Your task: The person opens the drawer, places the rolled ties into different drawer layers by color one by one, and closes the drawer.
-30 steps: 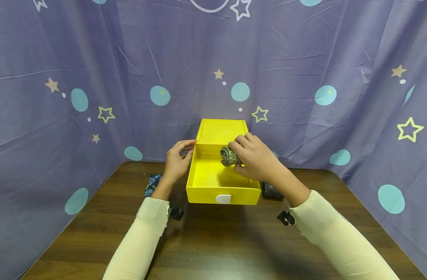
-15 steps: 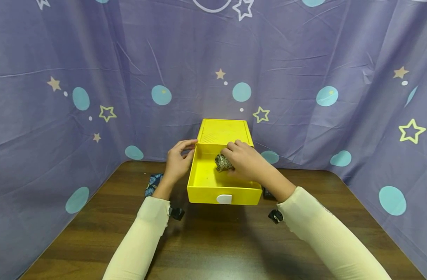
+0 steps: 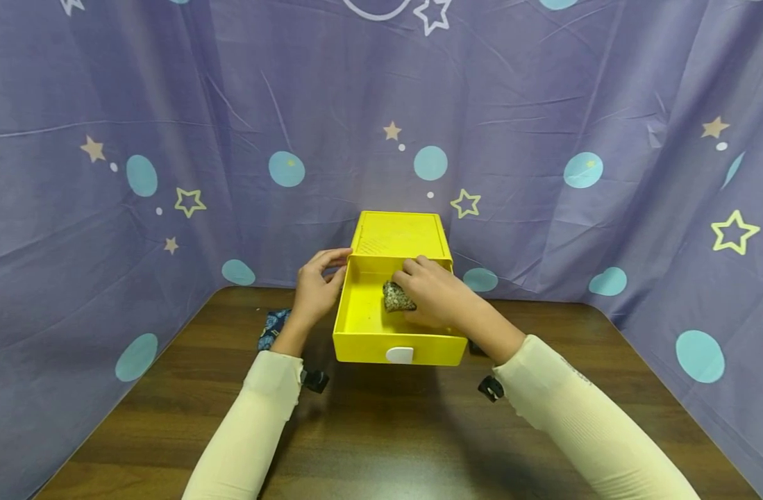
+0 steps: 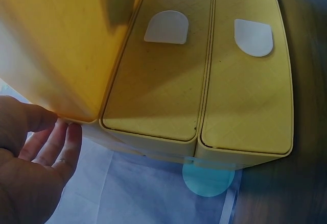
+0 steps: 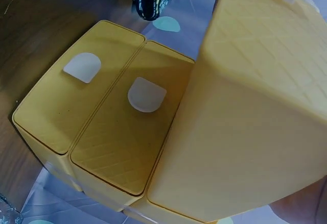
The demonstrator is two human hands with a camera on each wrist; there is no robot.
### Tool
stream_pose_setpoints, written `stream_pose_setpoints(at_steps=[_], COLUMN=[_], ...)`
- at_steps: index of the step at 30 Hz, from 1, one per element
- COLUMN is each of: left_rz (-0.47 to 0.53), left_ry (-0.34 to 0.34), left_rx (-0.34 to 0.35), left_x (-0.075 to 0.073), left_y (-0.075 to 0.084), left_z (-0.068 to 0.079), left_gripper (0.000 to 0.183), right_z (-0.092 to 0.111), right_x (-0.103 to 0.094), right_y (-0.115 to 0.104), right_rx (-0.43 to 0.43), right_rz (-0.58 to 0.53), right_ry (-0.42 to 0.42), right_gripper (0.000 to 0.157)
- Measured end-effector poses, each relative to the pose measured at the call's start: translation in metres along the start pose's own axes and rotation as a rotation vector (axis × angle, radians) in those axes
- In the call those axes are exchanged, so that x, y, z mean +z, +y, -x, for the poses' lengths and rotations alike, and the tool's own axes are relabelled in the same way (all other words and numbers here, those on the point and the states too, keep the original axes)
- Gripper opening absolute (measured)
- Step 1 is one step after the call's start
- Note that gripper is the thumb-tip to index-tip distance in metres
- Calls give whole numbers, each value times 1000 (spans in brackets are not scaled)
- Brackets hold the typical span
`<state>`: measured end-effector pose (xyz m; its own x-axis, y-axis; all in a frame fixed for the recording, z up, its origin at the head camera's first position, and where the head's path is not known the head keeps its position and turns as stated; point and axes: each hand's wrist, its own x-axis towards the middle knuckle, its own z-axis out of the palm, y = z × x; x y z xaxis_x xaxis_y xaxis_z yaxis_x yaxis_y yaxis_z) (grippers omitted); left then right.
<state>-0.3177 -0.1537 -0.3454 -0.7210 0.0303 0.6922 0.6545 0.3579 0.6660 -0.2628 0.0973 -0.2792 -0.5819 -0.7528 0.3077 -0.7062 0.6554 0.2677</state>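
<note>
A yellow drawer unit (image 3: 403, 232) faces me with its top drawer (image 3: 359, 348) pulled out. Inside the drawer, my right hand (image 3: 436, 293) holds a rolled, speckled black-and-cream cloth (image 3: 396, 297) close over the bottom, right of the middle. The palm and wrist cover the roll's right end. My left hand (image 3: 315, 292) touches the unit's left side by the upper corner. In the left wrist view, its fingers (image 4: 66, 145) lie fairly straight along that yellow edge. The right wrist view shows the raised drawer's side, which hides the cloth.
Two lower drawers (image 4: 250, 96) with white tabs are closed. A blue patterned folded cloth (image 3: 273, 330) lies on the wooden table (image 3: 381, 430) left of the unit. A dark item (image 3: 477, 347) peeks out by my right wrist. The purple curtain (image 3: 512, 104) hangs close behind.
My right hand has gone down and left into the drawer with the rolled cloth. The left hand and the unit have stayed put; my right forearm now covers more of the dark item.
</note>
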Motion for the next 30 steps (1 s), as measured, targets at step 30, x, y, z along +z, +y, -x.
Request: stream_pose_setpoints(at_steps=[30], left_rz=[-14], left_ry=[11], left_rx=[-4], left_x=[0], left_y=[0], left_z=[0], left_gripper=[29], right_z=[14], right_x=[-26], right_y=[-5], right_rx=[-13], right_rz=[-115], right_ry=[38], right_gripper=[40])
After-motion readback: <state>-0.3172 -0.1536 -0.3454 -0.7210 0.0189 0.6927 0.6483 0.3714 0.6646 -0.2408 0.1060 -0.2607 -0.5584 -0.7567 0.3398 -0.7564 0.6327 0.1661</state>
